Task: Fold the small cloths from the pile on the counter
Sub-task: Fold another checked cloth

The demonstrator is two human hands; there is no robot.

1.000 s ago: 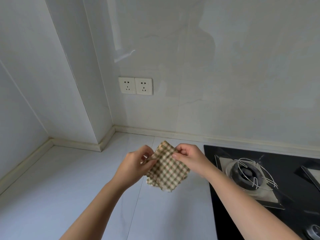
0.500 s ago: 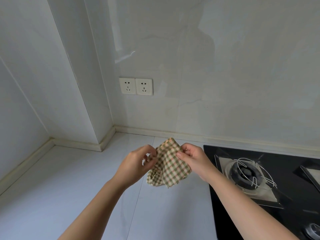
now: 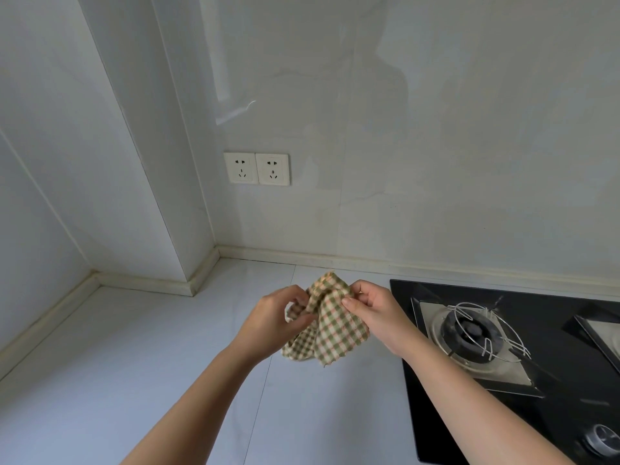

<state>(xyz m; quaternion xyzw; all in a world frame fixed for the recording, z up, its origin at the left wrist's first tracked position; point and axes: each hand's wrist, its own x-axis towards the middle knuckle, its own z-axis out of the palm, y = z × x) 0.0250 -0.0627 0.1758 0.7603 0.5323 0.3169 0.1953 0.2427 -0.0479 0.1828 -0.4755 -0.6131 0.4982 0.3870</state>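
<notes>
A small green-and-cream checked cloth (image 3: 330, 327) hangs bunched in the air above the white counter (image 3: 134, 347), held between both hands. My left hand (image 3: 273, 322) grips its left side with curled fingers. My right hand (image 3: 375, 313) pinches its upper right edge between thumb and fingers. The cloth's top corner pokes up between the hands and its lower part droops in folds. No pile of cloths is in view.
A black gas hob (image 3: 503, 364) with a wire pan support (image 3: 483, 330) lies on the counter at the right, a knob (image 3: 600, 441) near its front. Two wall sockets (image 3: 256, 168) sit on the back wall. A wall column juts out at the left.
The hands have drawn closer together and the cloth, spread nearly flat a second ago, is now crumpled and bunched between them.
</notes>
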